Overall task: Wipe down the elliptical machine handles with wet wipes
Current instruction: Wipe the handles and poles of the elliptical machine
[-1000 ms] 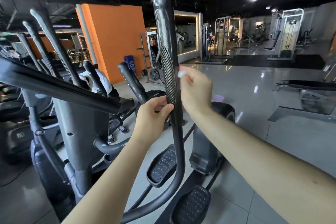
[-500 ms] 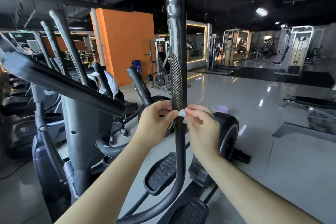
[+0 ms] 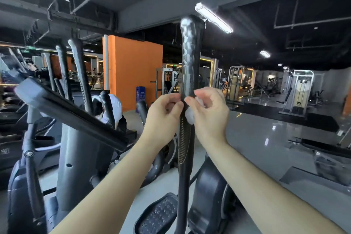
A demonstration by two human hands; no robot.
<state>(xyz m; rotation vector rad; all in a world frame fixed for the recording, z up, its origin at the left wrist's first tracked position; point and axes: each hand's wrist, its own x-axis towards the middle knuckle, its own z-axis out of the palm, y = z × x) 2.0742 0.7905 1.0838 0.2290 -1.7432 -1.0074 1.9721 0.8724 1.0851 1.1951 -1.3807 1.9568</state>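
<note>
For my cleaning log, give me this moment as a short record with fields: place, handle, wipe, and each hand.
Place: gym floor
Handle: black elliptical handle, upright, centre of view
Left hand: left hand grips the handle from its left
Right hand: right hand presses a white wet wipe against the handle's right side
Wipe position: at the top of the ribbed grip

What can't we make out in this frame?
Head view:
- wipe: mostly hidden inside right hand; size and fold unclear.
- handle: part behind left hand and right hand covered; lower end cut off by bottom edge.
- far machines: blurred, too small for detail.
</note>
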